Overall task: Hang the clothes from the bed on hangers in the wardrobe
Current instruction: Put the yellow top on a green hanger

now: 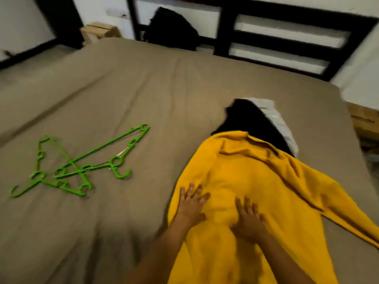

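I judge the job barely begun: on the bed (123,89) the yellow garment (256,181) lies near right, overlapping a black garment (246,119) and a white one (281,124). The green hangers (82,160) lie unused at left. My left hand (191,203) and right hand (249,218) press flat on the yellow, fingers spread.

A bed (143,89) with a grey-brown sheet, carrying hangers and clothes.

On the left part of the sheet lie several green hangers (71,163), crossing each other in a loose pile. On the right part a yellow garment (256,181) is spread out, well apart from the hangers. Its far end covers part of a black garment (246,119), and a white garment (276,124) shows just beside the black one. At the far edge a dark bundle (172,31) sits against the black headboard (287,37).
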